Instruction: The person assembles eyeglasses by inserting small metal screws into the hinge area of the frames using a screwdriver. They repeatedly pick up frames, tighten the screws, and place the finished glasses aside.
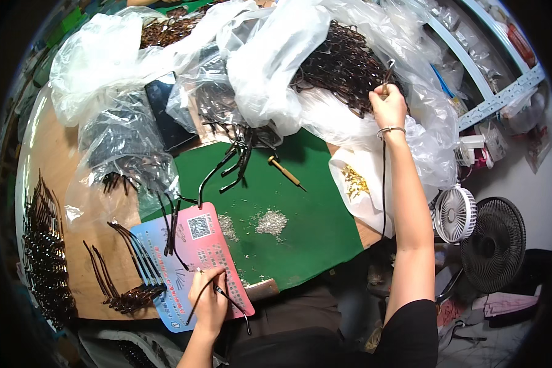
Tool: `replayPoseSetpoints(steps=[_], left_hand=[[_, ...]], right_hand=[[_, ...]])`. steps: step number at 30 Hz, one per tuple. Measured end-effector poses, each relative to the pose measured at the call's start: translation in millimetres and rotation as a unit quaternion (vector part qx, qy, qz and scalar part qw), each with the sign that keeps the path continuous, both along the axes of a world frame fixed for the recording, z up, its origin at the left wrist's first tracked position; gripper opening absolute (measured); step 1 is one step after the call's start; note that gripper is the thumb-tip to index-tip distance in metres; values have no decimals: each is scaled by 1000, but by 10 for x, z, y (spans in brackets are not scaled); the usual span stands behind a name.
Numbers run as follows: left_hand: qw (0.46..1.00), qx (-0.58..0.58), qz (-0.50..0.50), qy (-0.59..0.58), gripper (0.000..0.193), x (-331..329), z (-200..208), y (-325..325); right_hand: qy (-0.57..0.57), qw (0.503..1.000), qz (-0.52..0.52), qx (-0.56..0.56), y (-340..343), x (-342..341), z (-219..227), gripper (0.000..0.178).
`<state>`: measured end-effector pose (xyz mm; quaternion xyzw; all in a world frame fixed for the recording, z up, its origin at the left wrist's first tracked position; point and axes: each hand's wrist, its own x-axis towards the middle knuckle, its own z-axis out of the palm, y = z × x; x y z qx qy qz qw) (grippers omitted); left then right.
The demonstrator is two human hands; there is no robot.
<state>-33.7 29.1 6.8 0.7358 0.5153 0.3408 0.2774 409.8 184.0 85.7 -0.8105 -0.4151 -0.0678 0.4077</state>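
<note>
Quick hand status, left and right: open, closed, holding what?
Left hand: closed, holding slim dark eyeglass temples.
Right hand: closed, pinching a slim metal-tipped object; exact kind can't be told.

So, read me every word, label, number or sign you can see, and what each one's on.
Card, blue side: large red characters; I don't copy out printed wording.
Card, pink side: rows of small print, too small to read.
Card, pink side: a black-and-white square code, no readable words.
Anything on the packages at far right is too small or blurred.
</note>
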Motion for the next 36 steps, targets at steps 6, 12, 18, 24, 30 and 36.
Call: replayPoseSetpoints(steps=[6, 12, 18, 24, 30, 36], left_hand=[[999, -16, 4, -32, 11, -11, -33, 38], [964, -168, 115, -168, 5, -51, -125, 54], [958, -194, 114, -181, 5, -88, -5, 63], [927, -282, 126, -214, 7, 42, 6, 47], [957, -191, 73, -206, 8, 74, -61, 10], [963, -191, 80, -175, 7, 99, -59, 46]], right_hand=[[-190, 955, 200, 106, -430, -934, 507, 9], [418, 645, 559, -311, -1458, -2233, -68, 15], [560, 537, 445, -448, -1777, -2584, -539, 20], [351, 649, 547, -397, -1780, -2602, -529, 24], [299, 650, 573, -399, -1715, -2508, -532, 24], [283, 661, 586, -373, -1741, -2512, -571, 24]])
